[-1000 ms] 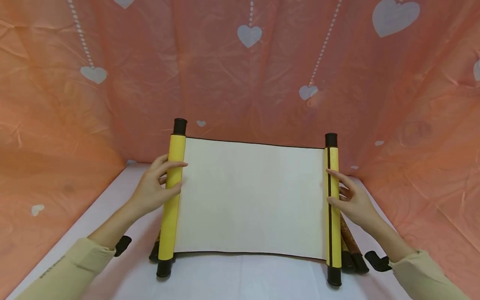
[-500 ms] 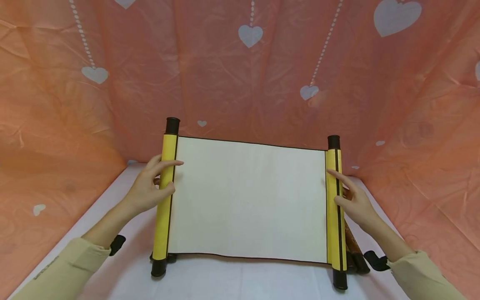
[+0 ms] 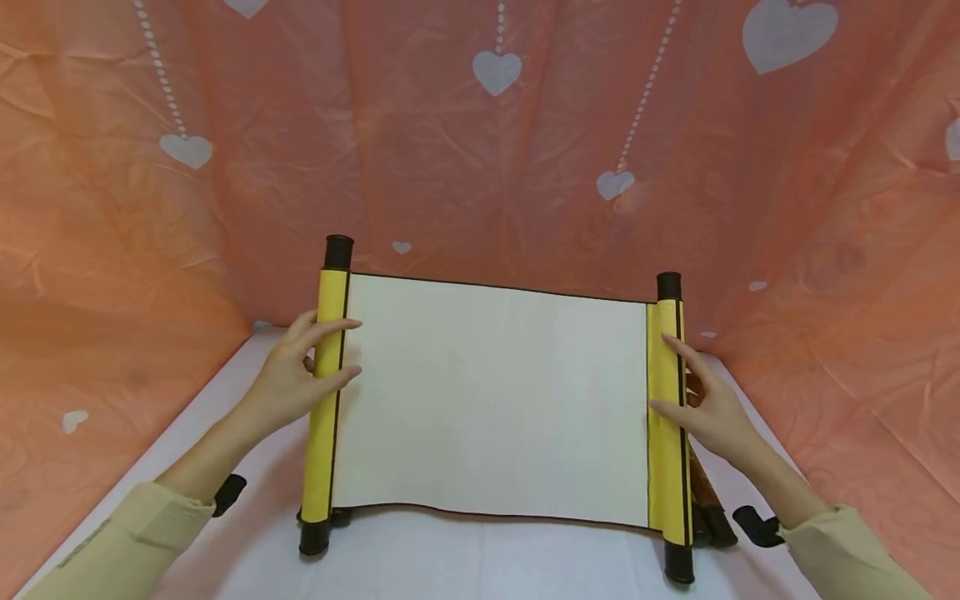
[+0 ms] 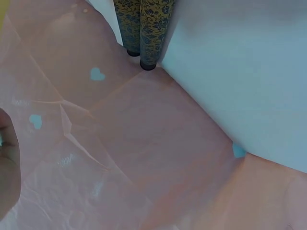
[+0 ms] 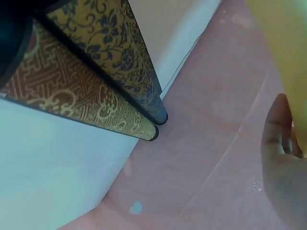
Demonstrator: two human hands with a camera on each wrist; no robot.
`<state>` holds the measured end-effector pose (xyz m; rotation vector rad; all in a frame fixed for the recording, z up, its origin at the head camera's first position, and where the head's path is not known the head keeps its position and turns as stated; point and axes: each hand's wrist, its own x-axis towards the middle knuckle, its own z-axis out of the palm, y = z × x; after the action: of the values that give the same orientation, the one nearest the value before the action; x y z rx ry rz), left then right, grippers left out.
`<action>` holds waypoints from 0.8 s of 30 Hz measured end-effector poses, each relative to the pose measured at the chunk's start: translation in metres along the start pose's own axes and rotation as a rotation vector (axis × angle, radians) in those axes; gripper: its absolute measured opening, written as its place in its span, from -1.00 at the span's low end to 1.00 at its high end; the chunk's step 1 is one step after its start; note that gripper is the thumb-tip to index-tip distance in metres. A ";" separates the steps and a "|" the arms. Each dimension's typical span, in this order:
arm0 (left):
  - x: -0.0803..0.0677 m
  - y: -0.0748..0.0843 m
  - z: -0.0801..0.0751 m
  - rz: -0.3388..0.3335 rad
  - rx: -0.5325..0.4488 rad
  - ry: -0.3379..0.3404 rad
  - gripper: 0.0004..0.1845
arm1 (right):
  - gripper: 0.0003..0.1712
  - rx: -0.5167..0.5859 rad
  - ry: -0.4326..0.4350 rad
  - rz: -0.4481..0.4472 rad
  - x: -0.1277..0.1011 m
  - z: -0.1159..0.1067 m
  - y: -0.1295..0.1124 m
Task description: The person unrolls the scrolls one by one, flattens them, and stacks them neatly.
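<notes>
A hanging scroll is spread between two yellow rollers with black end caps, its blank white sheet [image 3: 495,400] facing the head camera. My left hand [image 3: 281,383] grips the left roller [image 3: 324,433] near mid-length, forefinger and thumb across its front. On the other side my right hand [image 3: 716,408] holds the right roller [image 3: 673,483] the same way, the remaining fingers partly hidden behind it. The left roller sits a little higher in view than the right. In the right wrist view, the right hand [image 5: 283,167] curls against the yellow roller [image 5: 283,52].
Behind the held scroll lie other rolled scrolls: a brown patterned one [image 5: 62,91] beside a yellow-and-blue floral one [image 5: 115,52] on the right, and a floral pair [image 4: 156,28] on the left. They rest on a white table [image 3: 480,567]. A pink heart-print curtain [image 3: 450,167] hangs behind.
The left hand and roller have moved left, and the right roller slightly right and down, so more white sheet shows between them. Black stripes on both rollers have shifted as they turned.
</notes>
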<state>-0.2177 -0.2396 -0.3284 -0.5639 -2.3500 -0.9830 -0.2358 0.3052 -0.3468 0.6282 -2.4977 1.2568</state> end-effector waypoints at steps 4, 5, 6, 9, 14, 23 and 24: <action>-0.002 -0.001 -0.005 -0.011 -0.002 0.019 -0.25 | 0.11 0.033 0.013 -0.034 0.000 -0.003 0.002; -0.003 -0.001 -0.006 -0.017 -0.011 0.023 -0.23 | 0.12 0.047 0.013 -0.028 -0.001 -0.003 0.002; -0.004 -0.002 -0.008 -0.023 -0.024 0.025 -0.23 | 0.13 0.055 0.013 -0.016 -0.001 -0.004 0.003; -0.007 -0.004 -0.011 -0.028 -0.059 0.027 -0.26 | 0.11 0.074 0.011 0.012 -0.004 -0.006 0.005; -0.010 -0.007 -0.015 -0.031 -0.062 0.031 -0.34 | -0.05 0.071 0.017 -0.012 -0.006 -0.007 0.009; -0.009 -0.007 -0.017 -0.035 -0.024 0.039 -0.33 | 0.01 0.039 0.016 0.089 -0.006 -0.005 0.010; -0.009 -0.007 -0.016 -0.036 -0.019 0.034 -0.32 | 0.03 0.034 0.012 0.107 -0.006 -0.005 0.010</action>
<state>-0.2095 -0.2577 -0.3277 -0.5101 -2.3302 -1.0245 -0.2352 0.3159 -0.3538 0.4997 -2.5352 1.3382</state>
